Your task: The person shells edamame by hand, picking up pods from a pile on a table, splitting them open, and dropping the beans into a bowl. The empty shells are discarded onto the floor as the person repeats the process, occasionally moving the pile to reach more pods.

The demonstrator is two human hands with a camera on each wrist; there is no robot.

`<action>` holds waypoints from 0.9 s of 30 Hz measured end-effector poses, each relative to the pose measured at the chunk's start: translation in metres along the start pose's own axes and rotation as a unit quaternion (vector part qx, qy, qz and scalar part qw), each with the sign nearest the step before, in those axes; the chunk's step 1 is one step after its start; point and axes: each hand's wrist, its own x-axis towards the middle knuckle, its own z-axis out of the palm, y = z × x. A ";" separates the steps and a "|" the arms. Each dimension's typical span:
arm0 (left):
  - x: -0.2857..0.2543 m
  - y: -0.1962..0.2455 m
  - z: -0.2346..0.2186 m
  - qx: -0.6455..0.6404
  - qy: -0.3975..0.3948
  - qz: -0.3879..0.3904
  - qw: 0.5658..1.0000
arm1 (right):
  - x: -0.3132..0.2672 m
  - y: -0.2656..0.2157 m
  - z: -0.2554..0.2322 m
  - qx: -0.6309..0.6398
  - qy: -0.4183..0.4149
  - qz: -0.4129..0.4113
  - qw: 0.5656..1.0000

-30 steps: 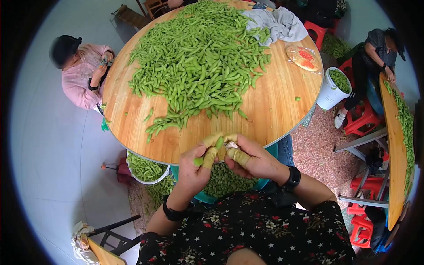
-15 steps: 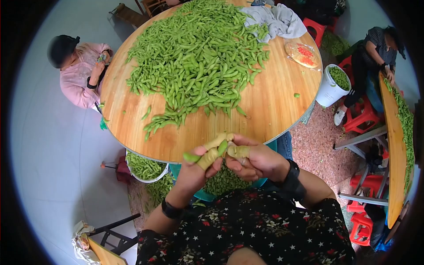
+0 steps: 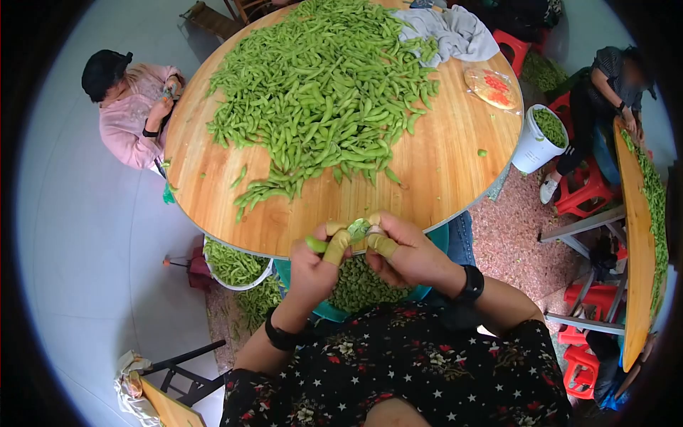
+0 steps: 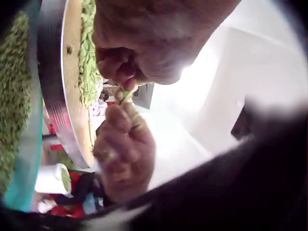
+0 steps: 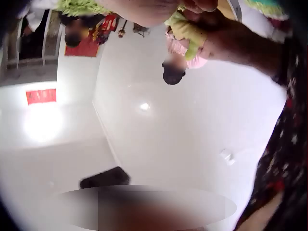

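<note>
Just over the table's near edge, my left hand pinches a split green soybean pod between thumb and forefinger, its pale inside showing. A second, whole pod sticks out from the same hand's fingers. My right hand meets it from the other side, thumb and forefinger pinching the split pod's right end. Yellowish wraps cover the thumbs and forefingers of both hands. Below them a teal basin holds shelled beans. In the left wrist view the fingertips meet, largely hiding the pod.
A large heap of pods covers much of the round wooden table. A grey cloth and a bagged flat round item lie at right. White buckets stand beside the table. Two people sit left and right.
The pod between my hands was whole and green; now it is split, showing its pale inside. The second pod stays in my left hand.
</note>
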 end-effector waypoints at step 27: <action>-0.012 0.014 0.005 -0.065 -0.031 -0.059 0.996 | 0.008 0.019 -0.001 -0.233 0.109 -0.296 0.920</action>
